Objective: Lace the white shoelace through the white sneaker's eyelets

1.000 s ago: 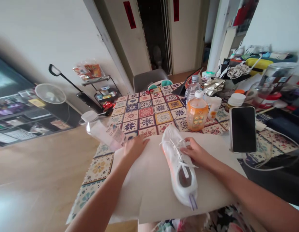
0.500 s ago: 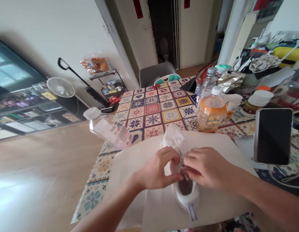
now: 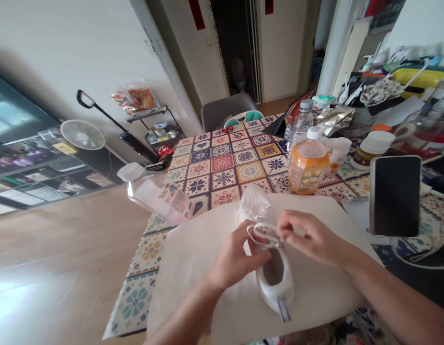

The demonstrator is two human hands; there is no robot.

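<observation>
Head view: the left hand (image 3: 239, 258) leans over the near side of the shoe, thumb and fingers set well apart, the thumb by the opening; whether its fingertips grip anything cannot be told. Just beyond that thumb, the white laces (image 3: 259, 225) rise in loose, rounded loops between the two hands. The white shoe (image 3: 275, 290) lies beneath and between the hands, toe pointing away from them, heel tab (image 3: 284, 309) nearest the body, on a white sheet (image 3: 182, 268) that spreads under both wrists. The right hand (image 3: 306, 235), just right of the loops, has its fingers bunched and seems to pinch the lace at their edge.

As for progress, the laces are through the shoe and loops are formed, but they look slack; drawing them snug and settling them flat appears still to be done.

From left to right, what is hard to read: the left fingertips disappear behind shoe and loops; the crossing of the laces is tangled and too small to follow; the middle of the shoe is partly covered by hand and loops; the right fingertips are blurred, so that pinch is uncertain.
</observation>
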